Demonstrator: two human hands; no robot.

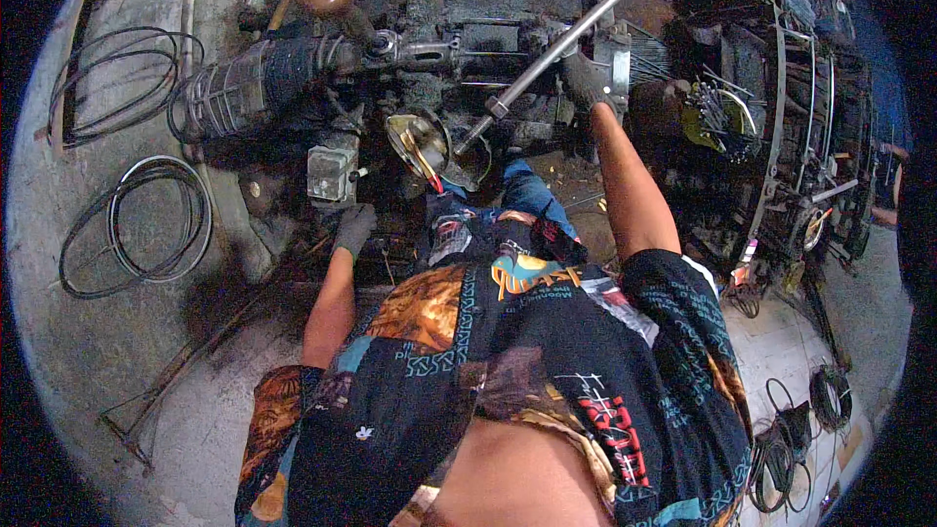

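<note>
Reaching with gloved right hand (589, 80) to just beside a slanting metal bar (537, 72), at a dark machine (429, 54); cannot tell how far closed, nor whether gripping the bar. Holding gloved left hand (356, 226) just nearside of a grey box (332, 174), curl and contents unclear. Wearing a dark shirt (381, 439) with orange, white and red lettering.

Grey floor (88, 342), coiled cables (206, 220) lying left

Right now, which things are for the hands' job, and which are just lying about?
Seemingly in use: long metal bar by the right hand; grey box by the left hand.
Probably lying about: looped cables, left; black cords, lower right.
</note>
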